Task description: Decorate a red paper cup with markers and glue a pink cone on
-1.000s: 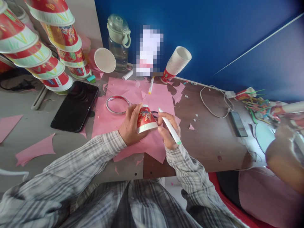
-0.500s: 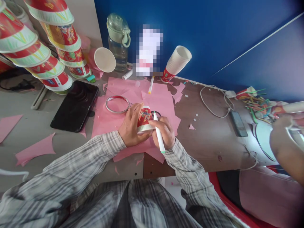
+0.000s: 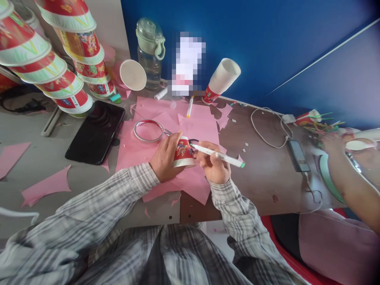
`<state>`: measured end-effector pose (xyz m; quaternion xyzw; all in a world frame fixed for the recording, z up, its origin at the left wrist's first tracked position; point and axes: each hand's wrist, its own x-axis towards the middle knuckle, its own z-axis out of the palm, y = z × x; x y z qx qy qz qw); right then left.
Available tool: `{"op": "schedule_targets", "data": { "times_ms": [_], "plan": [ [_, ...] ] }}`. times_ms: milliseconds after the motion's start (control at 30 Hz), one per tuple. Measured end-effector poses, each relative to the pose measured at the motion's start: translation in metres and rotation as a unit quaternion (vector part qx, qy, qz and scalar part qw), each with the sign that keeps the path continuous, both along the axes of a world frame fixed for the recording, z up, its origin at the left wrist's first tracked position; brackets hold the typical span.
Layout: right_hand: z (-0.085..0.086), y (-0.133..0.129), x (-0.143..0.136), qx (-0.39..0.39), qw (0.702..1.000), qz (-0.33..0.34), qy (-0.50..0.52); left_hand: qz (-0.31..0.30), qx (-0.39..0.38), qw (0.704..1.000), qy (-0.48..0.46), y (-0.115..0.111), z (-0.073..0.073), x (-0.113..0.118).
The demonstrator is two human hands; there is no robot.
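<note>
Marking up a paper cup (image 3: pixel 184 152) looks like the step in hand, going by the grip. The left hand (image 3: pixel 166 159) is wrapped round the cup's side, base end up and the wide rim tipped toward the desk's (image 3: pixel 252 186) front edge, and the right hand (image 3: pixel 216 164) has a white marker (image 3: pixel 227 157) pinched in its fingers, green showing at both ends. The cup's over the pink paper (image 3: pixel 192 190), between the desk's front and back edges; can't tell if it's resting on the paper. The tip's right beside the cup, but I can't tell if it's touching, and the white band's too small to say how much green is on it. The towers (image 3: pixel 74 101) toward the back edge, on the left, have green strokes on their bands, so I'd guess it's that sort of job. Imo the next move calls for a firm but gentle left hand, since thin paper probably dents easily, plus a small turn to bring bare white under the tip, keeping the strokes light.
</note>
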<state>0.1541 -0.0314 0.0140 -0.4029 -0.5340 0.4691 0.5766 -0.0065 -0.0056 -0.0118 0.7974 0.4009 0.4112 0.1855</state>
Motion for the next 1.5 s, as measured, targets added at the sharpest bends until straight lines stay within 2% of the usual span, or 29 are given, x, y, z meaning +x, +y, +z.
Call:
{"op": "schedule_targets", "data": {
  "times_ms": [67,300,667,867,1000,1133,1300,1400,1500],
  "plan": [
    [-0.0022,0.0005,0.0007,-0.018,1.000,0.007,0.016,0.000,0.001,1.000,0.000,-0.0001,0.0005,0.0000],
    [-0.0025,-0.0020,0.0017,-0.042,0.999,-0.010,-0.030,0.007,0.002,1.000,0.008,-0.0013,0.0009,0.0011],
    [-0.0012,-0.0031,0.0015,-0.023,0.995,-0.017,-0.093,0.014,0.008,1.000,0.009,-0.0014,0.0004,0.0019],
    [0.0005,-0.0039,0.0022,0.000,0.987,-0.025,-0.160,0.012,0.012,1.000,0.006,-0.0015,0.0009,0.0022],
    [-0.0017,-0.0015,-0.0006,-0.022,0.993,-0.048,-0.102,0.002,0.001,1.000,0.006,-0.0007,0.0023,0.0009],
    [-0.0021,-0.0009,-0.0023,-0.042,0.998,-0.029,-0.043,-0.001,0.004,1.000,0.001,-0.0009,0.0033,0.0006],
    [0.0017,-0.0026,0.0010,-0.037,0.995,-0.003,-0.094,0.008,0.011,1.000,0.006,-0.0014,0.0014,0.0014],
    [0.0019,-0.0021,0.0016,-0.026,0.991,-0.016,-0.131,0.007,0.004,1.000,0.010,-0.0013,0.0009,0.0013],
    [-0.0001,-0.0004,0.0003,-0.042,0.995,-0.030,-0.081,0.003,-0.001,1.000,0.012,-0.0012,0.0013,0.0009]
  ]
}}
